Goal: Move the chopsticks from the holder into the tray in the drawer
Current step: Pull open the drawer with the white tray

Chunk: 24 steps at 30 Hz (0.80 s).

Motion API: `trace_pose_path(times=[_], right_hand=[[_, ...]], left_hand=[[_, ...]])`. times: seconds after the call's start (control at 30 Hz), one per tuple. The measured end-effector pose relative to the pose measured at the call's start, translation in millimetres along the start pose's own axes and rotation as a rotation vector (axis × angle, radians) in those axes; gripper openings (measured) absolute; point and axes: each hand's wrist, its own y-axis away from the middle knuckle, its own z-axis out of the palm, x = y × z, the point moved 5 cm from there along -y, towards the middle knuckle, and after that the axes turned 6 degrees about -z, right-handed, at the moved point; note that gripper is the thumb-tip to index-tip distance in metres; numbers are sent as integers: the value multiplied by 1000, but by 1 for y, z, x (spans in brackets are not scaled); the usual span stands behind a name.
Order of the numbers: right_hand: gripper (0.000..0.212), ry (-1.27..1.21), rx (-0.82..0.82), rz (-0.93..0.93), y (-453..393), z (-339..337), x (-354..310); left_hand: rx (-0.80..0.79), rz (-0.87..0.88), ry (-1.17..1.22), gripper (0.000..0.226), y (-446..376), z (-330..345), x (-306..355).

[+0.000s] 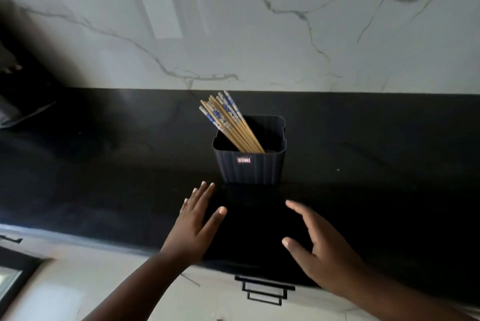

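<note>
Left hand (193, 227): flat, fingers spread, empty, over black counter (104, 164), just left of holder (250, 167).
Chopsticks (228, 123): bundle upright in holder, leaning left-back, beyond both hands, untouched.
Right hand (319, 245): wide open, empty, near counter edge, right of holder.
Drawer handle (265, 288): below, drawer shut.
Risk: one-handed grab on leaning bundle may tip light holder or scatter sticks; shut drawer blocks placing.
</note>
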Motion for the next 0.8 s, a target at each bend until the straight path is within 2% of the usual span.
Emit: trace_pose_path(times=[0.13,0.3,0.43,0.6,0.67,0.8], right_hand=[[57,233,-38,-313,41,33,-29],[40,441,-70,-453,79,89,-39],[39,497,-21,-353,83,126,-31],[56,739,-146,77,66,170,-5],[54,719,-212,193,59,179,8],[45,696,-211,266,58,187,21]], left_hand=[[-38,79,-384,79,22,14,-10],[-67,133,-628,80,23,16,-29],[-58,198,-670,85,14,4,-44],[-40,261,-673,88,7,-14,-63],[-30,280,-663,89,6,-13,-66],[-34,285,-662,92,4,-11,-66]])
